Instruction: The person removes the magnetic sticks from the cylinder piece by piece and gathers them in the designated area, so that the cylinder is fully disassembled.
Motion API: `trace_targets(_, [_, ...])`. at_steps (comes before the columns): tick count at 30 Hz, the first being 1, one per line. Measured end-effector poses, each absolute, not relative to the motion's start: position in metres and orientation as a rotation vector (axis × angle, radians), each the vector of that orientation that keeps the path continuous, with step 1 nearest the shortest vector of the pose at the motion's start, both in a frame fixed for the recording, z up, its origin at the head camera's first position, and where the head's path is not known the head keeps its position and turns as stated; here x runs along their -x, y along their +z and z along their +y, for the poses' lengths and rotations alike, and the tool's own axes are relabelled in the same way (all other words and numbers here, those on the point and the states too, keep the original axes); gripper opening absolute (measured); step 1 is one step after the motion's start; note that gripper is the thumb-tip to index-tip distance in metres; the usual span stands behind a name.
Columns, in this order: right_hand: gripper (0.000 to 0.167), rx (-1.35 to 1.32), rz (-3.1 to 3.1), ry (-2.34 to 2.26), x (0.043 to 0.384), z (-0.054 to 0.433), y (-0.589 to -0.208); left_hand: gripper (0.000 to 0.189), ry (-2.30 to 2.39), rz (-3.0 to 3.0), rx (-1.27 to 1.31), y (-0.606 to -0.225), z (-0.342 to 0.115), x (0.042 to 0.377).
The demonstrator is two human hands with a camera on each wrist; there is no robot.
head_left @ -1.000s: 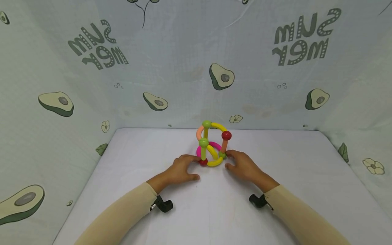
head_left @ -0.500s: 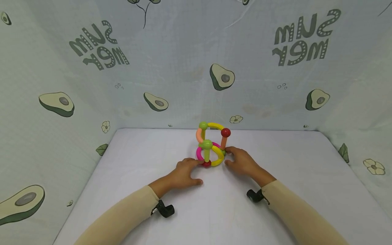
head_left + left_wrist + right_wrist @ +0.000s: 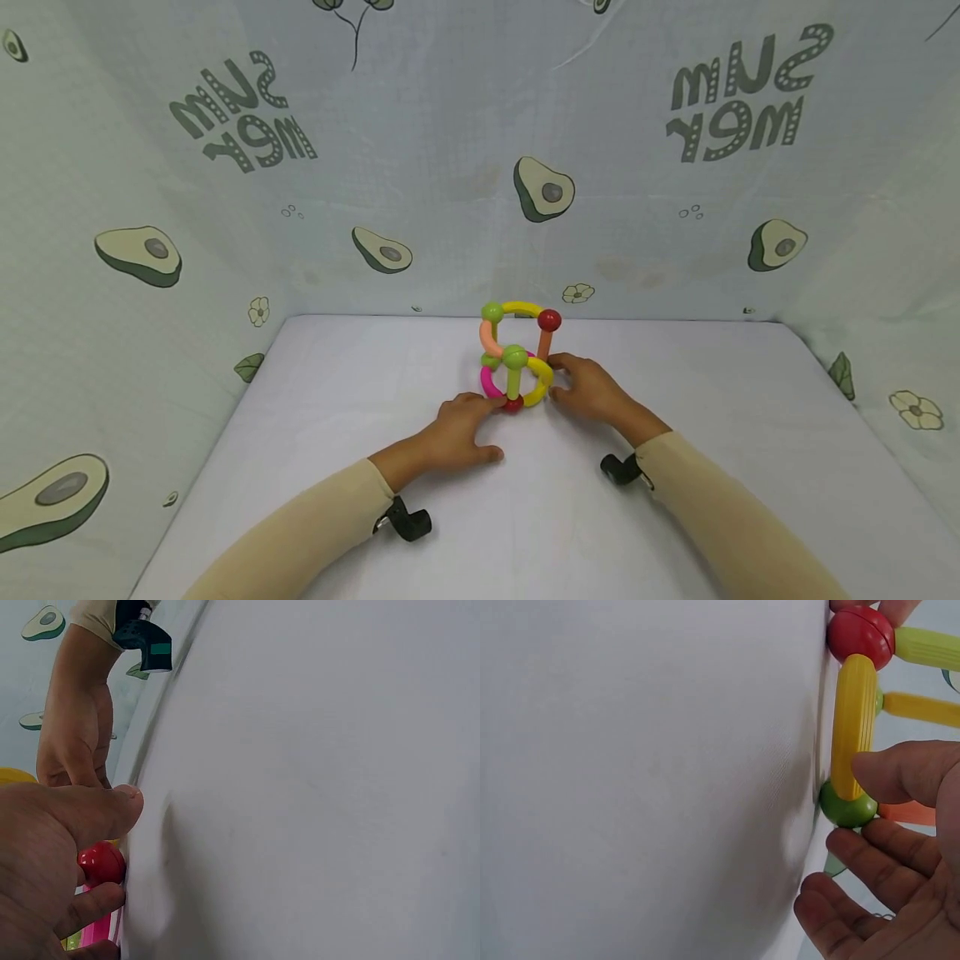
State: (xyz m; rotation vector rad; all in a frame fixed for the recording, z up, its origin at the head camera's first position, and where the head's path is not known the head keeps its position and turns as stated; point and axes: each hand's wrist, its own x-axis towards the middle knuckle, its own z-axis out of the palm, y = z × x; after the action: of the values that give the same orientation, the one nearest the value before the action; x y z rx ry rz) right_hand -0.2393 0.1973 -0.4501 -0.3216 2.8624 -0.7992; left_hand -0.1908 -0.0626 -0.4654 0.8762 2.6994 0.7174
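Observation:
A toy frame of coloured balls and rods (image 3: pixel 514 380) stands on the white-covered table, with curved yellow and pink rods forming its base ring. My left hand (image 3: pixel 456 432) reaches in from the left, its fingertips at the red ball (image 3: pixel 513 404) at the front of the base and its thumb held apart. At the frame's right side is my right hand (image 3: pixel 592 389). In the right wrist view its thumb overlaps a yellow rod (image 3: pixel 853 712), and relaxed fingers lie at the green ball (image 3: pixel 847 804). Another red ball (image 3: pixel 549 320) tops an orange rod.
White cloth with avocado prints (image 3: pixel 543 189) hangs behind and at both sides of the table (image 3: pixel 390 358). A black camera mount sits at the left wrist (image 3: pixel 408 523) and another at the right wrist (image 3: pixel 621 470).
The toy frame has turned: its front red ball shifted right and nearer, its upper red ball left and back. My left hand moved right and nearer; my right hand moved left and farther away.

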Motion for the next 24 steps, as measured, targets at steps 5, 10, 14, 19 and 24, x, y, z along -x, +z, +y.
trace_targets(5, [0.06, 0.339, 2.847, -0.808, 0.242, 0.198, -0.45, 0.079, 0.692, 2.707, -0.89, -0.466, -0.061, 0.191])
trace_targets(10, [0.059, 0.324, 2.846, -0.82, 0.24, 0.2, -0.449, 0.078, 0.677, 2.711, -0.894, -0.466, -0.061, 0.19])
trace_targets(14, [0.06, 0.374, 2.863, -0.915, 0.229, 0.203, -0.444, 0.065, 0.729, 2.748, -0.886, -0.462, -0.063, 0.189])
trace_targets(19, [0.063, 0.558, 2.859, -1.075, 0.213, 0.208, -0.435, 0.033, 0.981, 2.92, -0.868, -0.451, -0.066, 0.185])
trace_targets(24, [0.066, 0.71, 2.856, -1.142, 0.204, 0.211, -0.428, 0.026, 1.179, 3.147, -1.003, -0.438, -0.066, 0.184])
